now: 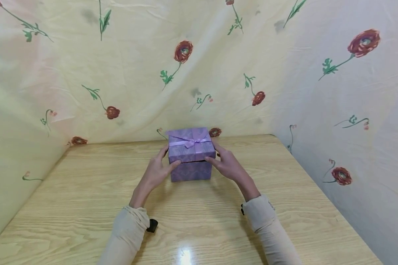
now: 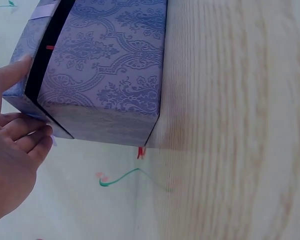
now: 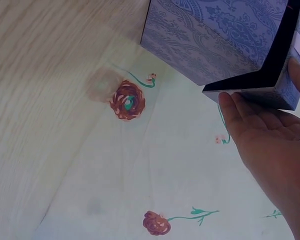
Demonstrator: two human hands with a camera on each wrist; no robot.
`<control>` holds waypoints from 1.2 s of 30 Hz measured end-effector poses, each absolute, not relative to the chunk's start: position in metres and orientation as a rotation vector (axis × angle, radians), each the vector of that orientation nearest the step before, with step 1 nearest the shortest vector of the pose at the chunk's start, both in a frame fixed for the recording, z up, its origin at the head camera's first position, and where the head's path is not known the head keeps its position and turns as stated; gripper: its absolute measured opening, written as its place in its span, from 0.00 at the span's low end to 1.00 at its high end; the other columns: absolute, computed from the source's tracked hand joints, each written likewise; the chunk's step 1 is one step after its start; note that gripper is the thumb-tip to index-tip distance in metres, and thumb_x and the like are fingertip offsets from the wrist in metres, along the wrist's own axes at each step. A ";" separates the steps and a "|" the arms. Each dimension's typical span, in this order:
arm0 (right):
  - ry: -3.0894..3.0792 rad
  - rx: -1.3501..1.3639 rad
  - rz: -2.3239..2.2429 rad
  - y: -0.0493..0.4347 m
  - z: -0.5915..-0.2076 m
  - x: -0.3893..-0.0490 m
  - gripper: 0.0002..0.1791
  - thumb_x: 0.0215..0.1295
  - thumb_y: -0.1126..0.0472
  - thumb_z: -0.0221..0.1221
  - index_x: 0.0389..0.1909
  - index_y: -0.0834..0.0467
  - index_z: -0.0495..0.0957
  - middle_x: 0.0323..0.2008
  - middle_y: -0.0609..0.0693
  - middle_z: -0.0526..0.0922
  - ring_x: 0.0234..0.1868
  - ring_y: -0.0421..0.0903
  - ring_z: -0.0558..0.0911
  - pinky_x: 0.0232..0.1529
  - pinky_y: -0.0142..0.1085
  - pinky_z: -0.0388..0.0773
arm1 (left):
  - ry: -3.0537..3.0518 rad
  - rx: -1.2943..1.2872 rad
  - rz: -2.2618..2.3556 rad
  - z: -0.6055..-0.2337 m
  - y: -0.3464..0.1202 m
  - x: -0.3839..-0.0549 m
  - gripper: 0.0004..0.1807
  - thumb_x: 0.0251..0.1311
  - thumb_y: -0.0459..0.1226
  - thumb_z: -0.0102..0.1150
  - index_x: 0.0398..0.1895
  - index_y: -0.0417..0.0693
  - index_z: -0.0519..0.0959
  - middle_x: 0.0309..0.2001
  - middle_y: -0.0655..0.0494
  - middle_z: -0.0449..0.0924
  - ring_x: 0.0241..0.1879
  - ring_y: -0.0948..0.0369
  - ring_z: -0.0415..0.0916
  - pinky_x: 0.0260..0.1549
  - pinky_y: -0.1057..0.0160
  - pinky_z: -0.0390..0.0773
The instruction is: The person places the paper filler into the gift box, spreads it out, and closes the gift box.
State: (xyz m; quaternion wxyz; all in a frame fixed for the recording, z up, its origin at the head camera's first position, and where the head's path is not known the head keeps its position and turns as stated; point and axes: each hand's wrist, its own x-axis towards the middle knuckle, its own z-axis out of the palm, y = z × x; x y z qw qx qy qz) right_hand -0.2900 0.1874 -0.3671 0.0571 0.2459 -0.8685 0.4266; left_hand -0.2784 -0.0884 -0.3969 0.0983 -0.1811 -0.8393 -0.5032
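Note:
A purple patterned gift box (image 1: 190, 173) stands at the back of the table. Its lid (image 1: 185, 154), tied with a lilac ribbon and bow (image 1: 192, 142), sits tilted over the top, with a dark gap along the front. My left hand (image 1: 156, 171) grips the lid's left end, thumb on the front face. At the opposite end my right hand (image 1: 229, 165) grips the lid likewise. In the left wrist view a small red bit (image 2: 50, 47) shows in the gap; what it belongs to is hidden. The right wrist view shows the gap widening toward the front.
The pale wood-grain table (image 1: 86, 198) runs back to a hanging cloth (image 1: 136, 73) printed with red flowers, close behind the box. More cloth hangs along the left and right sides. A black strap piece (image 1: 152, 225) shows at the left cuff.

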 end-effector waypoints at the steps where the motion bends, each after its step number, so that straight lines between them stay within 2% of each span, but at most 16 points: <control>1: -2.637 0.739 1.291 0.187 -0.368 -0.290 0.42 0.75 0.64 0.62 0.82 0.62 0.51 0.78 0.60 0.60 0.76 0.60 0.62 0.68 0.60 0.65 | -2.485 -0.539 -1.482 -0.397 -0.088 -0.279 0.44 0.69 0.45 0.68 0.80 0.36 0.58 0.75 0.32 0.61 0.75 0.41 0.58 0.70 0.42 0.61; 8: -2.641 0.754 1.267 0.183 -0.372 -0.291 0.43 0.74 0.65 0.63 0.82 0.62 0.51 0.77 0.62 0.60 0.76 0.60 0.63 0.68 0.59 0.66 | -2.507 -0.561 -1.443 -0.402 -0.091 -0.280 0.43 0.70 0.42 0.66 0.80 0.36 0.56 0.75 0.31 0.59 0.75 0.40 0.56 0.70 0.41 0.60; 21: -2.680 0.729 1.203 0.183 -0.378 -0.292 0.44 0.73 0.62 0.65 0.82 0.64 0.52 0.76 0.63 0.61 0.73 0.62 0.66 0.66 0.58 0.68 | -2.575 -0.544 -1.458 -0.405 -0.093 -0.279 0.45 0.72 0.44 0.65 0.81 0.35 0.53 0.76 0.30 0.57 0.76 0.40 0.55 0.71 0.41 0.59; 29: -2.726 0.689 1.133 0.185 -0.381 -0.291 0.43 0.73 0.57 0.65 0.80 0.66 0.55 0.74 0.65 0.65 0.70 0.64 0.71 0.64 0.57 0.71 | -2.590 -0.540 -1.462 -0.405 -0.092 -0.280 0.43 0.70 0.42 0.67 0.80 0.37 0.57 0.75 0.32 0.61 0.75 0.41 0.57 0.70 0.42 0.60; 36: -2.740 0.674 1.160 0.186 -0.384 -0.291 0.43 0.74 0.57 0.65 0.81 0.64 0.55 0.72 0.64 0.68 0.69 0.62 0.72 0.66 0.56 0.70 | -2.627 -0.535 -1.464 -0.405 -0.092 -0.278 0.44 0.70 0.42 0.67 0.80 0.37 0.56 0.76 0.33 0.60 0.76 0.42 0.56 0.70 0.42 0.61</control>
